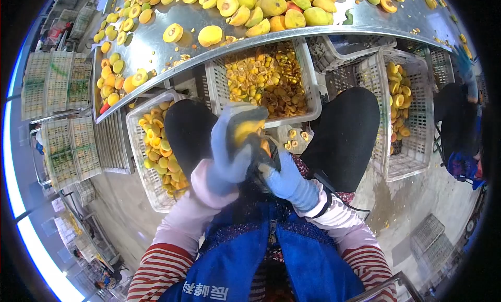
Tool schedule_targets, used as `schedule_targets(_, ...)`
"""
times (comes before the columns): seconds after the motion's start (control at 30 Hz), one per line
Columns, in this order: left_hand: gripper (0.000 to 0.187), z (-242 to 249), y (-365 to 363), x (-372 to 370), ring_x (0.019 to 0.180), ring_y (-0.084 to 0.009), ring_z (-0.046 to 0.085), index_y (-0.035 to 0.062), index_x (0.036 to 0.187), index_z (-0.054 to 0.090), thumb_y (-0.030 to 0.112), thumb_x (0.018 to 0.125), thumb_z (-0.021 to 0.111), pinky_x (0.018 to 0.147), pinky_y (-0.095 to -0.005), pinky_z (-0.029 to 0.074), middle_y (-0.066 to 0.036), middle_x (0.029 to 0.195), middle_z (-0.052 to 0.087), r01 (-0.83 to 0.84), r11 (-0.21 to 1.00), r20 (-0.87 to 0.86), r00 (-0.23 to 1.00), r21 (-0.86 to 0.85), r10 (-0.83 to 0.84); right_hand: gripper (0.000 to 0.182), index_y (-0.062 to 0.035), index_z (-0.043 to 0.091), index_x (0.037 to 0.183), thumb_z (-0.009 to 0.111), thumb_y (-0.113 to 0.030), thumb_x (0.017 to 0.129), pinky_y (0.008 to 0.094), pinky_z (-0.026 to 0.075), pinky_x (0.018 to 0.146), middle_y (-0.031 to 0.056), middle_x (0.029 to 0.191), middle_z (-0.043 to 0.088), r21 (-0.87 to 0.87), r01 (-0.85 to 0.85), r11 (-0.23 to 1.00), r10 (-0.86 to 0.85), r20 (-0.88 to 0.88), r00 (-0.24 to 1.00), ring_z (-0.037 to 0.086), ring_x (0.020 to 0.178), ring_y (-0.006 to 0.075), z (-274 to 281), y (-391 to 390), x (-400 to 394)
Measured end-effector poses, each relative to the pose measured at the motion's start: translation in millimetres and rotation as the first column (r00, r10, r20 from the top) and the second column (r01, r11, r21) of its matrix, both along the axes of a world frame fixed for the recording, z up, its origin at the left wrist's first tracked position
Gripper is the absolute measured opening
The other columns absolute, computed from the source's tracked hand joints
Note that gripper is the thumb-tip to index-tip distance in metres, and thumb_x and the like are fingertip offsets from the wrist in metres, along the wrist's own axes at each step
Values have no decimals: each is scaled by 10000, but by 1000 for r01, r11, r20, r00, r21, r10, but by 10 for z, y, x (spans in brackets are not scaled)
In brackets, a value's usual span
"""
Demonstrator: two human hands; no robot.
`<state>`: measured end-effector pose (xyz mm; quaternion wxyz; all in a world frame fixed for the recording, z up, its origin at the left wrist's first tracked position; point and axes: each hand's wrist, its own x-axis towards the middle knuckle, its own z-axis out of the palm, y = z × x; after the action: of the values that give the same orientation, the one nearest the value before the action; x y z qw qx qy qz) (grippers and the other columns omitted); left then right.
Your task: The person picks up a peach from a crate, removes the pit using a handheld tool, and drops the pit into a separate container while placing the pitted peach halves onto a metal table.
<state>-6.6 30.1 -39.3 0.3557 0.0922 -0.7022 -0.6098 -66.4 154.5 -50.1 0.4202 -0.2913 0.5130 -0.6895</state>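
Note:
My left hand (229, 153), in a blue glove with a dark palm, is closed around a yellow peach piece (247, 131). Motion smears its fingers. Close beside it, my right hand (292, 181) wears a similar glove with its fingers curled in. A bit of orange shows near its fingertips, but what it grips is hidden and blurred. Both hands are above my lap, in front of a crate (314, 101) holding cut peach pieces and brown pits.
Whole and halved peaches (274, 5) are heaped on the metal table (141, 47). Crates of peach halves stand to the left (151, 190) and right (412, 163). Dropped pieces (293, 135) lie between my knees. Another person's gloved hand (463, 62) is at far right.

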Motion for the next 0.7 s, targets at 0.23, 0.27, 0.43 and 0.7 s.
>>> schedule_targets(0.23, 312, 271, -8, -35, 885, -126, 528, -66, 1101, 503, 99, 836, 491, 742, -248, 427, -98, 1027, 568, -6, 851, 292, 940, 525, -174, 404, 11, 454, 1202, 530, -95, 820, 331, 419, 882, 98, 1089, 566, 189, -9, 982, 66, -296, 953, 527, 998, 181, -91, 69, -110)
schedule_targets(0.27, 302, 242, -12, -48, 882, -126, 529, -66, 1092, 509, 95, 837, 493, 740, -246, 426, -101, 1020, 570, -7, 904, 277, 953, 428, -124, 417, -1, 410, 1238, 502, -106, 846, 309, 430, 844, 97, 1085, 545, 94, -43, 995, 65, -251, 966, 527, 969, 173, -142, 46, -108)
schedule_targets(0.43, 254, 134, -56, -91, 870, -183, 548, -74, 1024, 556, 51, 813, 488, 764, -281, 434, -140, 963, 584, 21, 998, 159, 987, -60, -12, 469, -21, 291, 1326, 458, -130, 902, 291, 455, 796, 91, 1114, 495, -27, -200, 979, 192, 431, 882, 519, 950, 162, -198, 82, 22)
schedule_targets(0.7, 320, 270, -127, -151, 852, -152, 572, -22, 1109, 526, 98, 815, 574, 752, -274, 449, -119, 949, 607, 77, 969, 438, 882, 235, -176, 345, -3, 455, 1200, 503, -153, 893, 237, 450, 696, 38, 945, 558, 103, -97, 990, 36, 478, 877, 520, 816, 86, -204, 75, -62)
